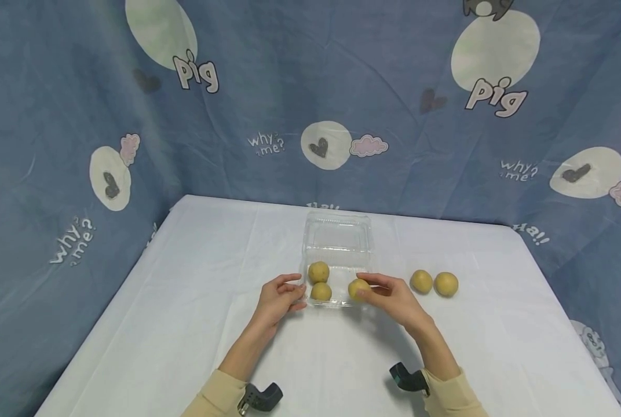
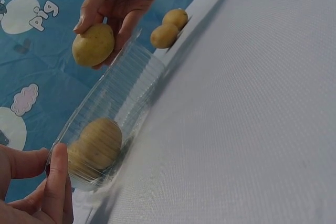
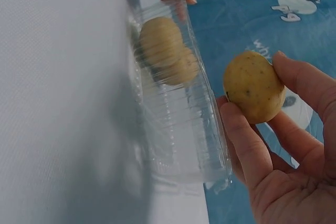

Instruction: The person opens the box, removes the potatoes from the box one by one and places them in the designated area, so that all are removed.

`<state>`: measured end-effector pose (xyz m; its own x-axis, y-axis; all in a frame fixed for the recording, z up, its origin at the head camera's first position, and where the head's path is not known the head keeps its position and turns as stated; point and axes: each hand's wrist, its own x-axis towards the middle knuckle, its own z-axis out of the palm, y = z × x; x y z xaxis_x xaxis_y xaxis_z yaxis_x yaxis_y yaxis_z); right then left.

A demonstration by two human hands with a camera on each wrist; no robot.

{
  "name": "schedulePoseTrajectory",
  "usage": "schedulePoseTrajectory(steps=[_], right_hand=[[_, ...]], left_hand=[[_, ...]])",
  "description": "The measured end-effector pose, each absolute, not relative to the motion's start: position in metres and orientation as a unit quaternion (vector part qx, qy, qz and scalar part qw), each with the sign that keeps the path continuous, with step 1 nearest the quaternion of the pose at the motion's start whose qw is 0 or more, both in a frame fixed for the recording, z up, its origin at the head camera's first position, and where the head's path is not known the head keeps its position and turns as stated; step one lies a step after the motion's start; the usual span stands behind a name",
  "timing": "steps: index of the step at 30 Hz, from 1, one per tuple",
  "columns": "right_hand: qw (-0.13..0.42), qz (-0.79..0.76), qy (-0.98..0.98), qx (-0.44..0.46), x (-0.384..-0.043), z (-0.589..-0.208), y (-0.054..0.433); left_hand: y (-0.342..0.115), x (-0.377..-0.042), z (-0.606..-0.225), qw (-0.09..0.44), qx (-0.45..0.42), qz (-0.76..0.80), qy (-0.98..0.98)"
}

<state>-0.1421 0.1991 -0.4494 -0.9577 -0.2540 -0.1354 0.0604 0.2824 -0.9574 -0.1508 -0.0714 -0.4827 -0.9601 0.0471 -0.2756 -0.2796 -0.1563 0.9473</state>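
Observation:
My right hand (image 1: pixel 391 295) holds a yellow potato (image 3: pixel 254 86) between thumb and fingers, above the right part of a clear plastic clamshell box (image 1: pixel 339 302). The box stands with its lid (image 1: pixel 336 234) folded back, away from me. Two potatoes, one farther back (image 1: pixel 318 271) and one nearer (image 1: pixel 321 291), lie in its left part. At the left end, my left hand (image 1: pixel 279 298) pinches the box rim between thumb and fingers, as the left wrist view shows.
Right of the box, two more potatoes, one (image 1: pixel 422 281) beside the other (image 1: pixel 446 284), lie on the white-covered table (image 1: pixel 206 260). A blue printed curtain (image 1: pixel 269 69) hangs behind and along the sides. Each wrist wears a dark camera mount (image 1: pixel 409 377).

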Motion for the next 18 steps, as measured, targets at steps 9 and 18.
schedulePoseTrajectory(steps=[9,18], right_hand=[[0.102,-0.592,0.798,-0.044,-0.141,-0.448,0.212],[0.094,-0.588,0.803,-0.038,-0.139,-0.444,0.223]], left_hand=[[-0.071,-0.151,-0.483,0.111,-0.094,0.754,0.640],[-0.071,-0.152,-0.482,0.111,-0.093,0.754,0.641]])
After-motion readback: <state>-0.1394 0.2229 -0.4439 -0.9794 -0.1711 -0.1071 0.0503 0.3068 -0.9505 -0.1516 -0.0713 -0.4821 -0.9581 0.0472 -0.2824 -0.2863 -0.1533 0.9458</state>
